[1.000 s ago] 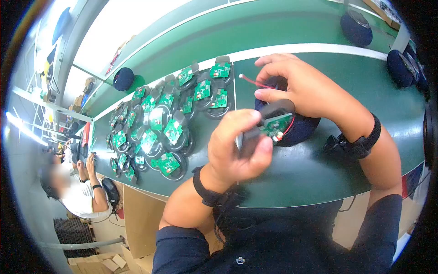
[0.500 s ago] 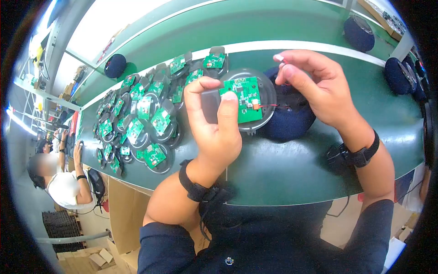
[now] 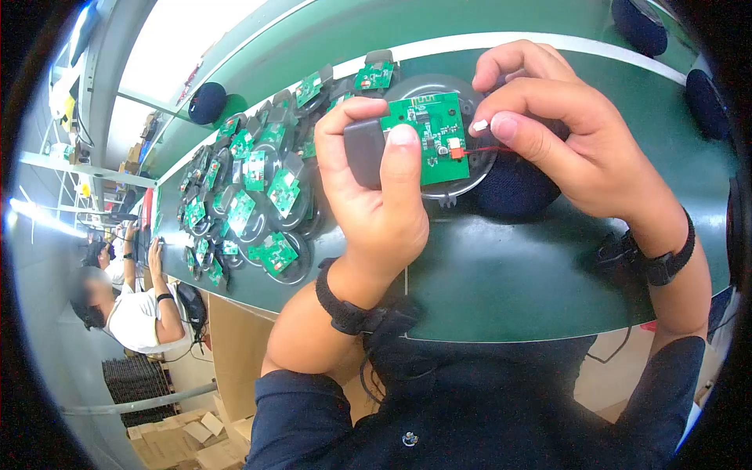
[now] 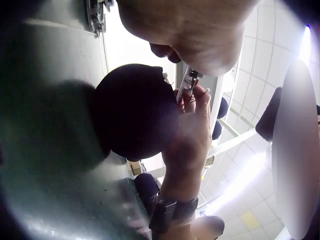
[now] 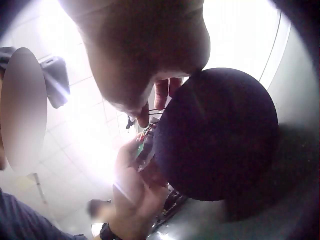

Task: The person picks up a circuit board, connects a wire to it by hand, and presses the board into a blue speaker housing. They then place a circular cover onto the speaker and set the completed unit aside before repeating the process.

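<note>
My left hand (image 3: 372,196) grips a round grey plastic base by its dark tab, thumb on the green circuit board (image 3: 435,160) mounted on it. The board faces up, with a red wire at its orange-red socket. A small white plug (image 3: 480,125) is pinched between the thumb and fingers of my right hand (image 3: 580,133), close beside the board's right edge. Just under the base and the right hand sits a round dark blue fabric-covered speaker (image 3: 513,188), partly hidden by them. Its dark curved side (image 5: 220,135) fills much of the right wrist view.
Many green boards on grey bases (image 3: 254,172) lie piled on the green table (image 3: 501,290) to the left. More dark blue round speakers (image 3: 207,103) stand along the back and at the far right. Another person (image 3: 145,317) sits at the left.
The left hand has turned the board from tilted to face up. My right hand has left the speaker, taken the white plug and brought it close to the board.
</note>
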Demonstrator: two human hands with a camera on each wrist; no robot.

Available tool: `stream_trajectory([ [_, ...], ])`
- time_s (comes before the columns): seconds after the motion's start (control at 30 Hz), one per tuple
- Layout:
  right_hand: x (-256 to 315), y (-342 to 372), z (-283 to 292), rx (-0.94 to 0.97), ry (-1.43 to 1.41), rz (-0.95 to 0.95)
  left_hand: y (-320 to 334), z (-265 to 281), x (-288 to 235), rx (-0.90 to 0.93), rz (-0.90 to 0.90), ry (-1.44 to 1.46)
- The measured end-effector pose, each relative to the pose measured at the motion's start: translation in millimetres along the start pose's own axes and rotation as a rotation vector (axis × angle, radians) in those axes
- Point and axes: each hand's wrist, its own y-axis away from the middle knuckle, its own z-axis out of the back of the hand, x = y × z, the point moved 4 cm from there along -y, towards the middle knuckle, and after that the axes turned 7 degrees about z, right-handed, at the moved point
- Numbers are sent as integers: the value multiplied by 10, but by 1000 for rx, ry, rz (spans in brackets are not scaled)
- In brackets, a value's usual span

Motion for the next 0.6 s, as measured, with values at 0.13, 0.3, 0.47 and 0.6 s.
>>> stream_trajectory([
  [0.13,75,-5,4,42,-40,-107,-5,-7,-40,-1,-27,-47],
  [0.3,208,-39,4,54,108,-94,-18,-11,-59,-1,-57,-35],
  [0.47,273,-49,32,76,239,-63,-10,-32,-108,33,-104,-48],
  [0.6,302,-52,27,88,309,-44,-7,-59,-125,55,-60,-2],
])
